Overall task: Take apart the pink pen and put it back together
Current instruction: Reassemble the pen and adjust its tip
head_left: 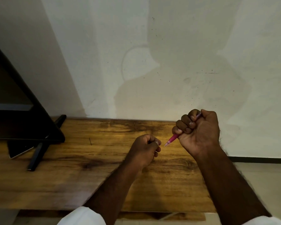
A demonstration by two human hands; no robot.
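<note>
My right hand (pixel 199 130) is a fist wrapped round the pink pen (pixel 173 138), held above the right part of the wooden table (pixel 71 176). The pen's pink grip and pointed tip stick out of the fist down to the left, and its other end shows between thumb and forefinger at the top. My left hand (pixel 144 150) hovers just left of the tip with its fingers curled, a small gap between them. Whether it holds a small part I cannot tell.
A black monitor (pixel 15 103) stands at the back left on a black stand (pixel 37 153), with a phone (pixel 19 151) lying under it. A pale wall rises right behind the table. The table's right edge ends near my right forearm, floor beyond.
</note>
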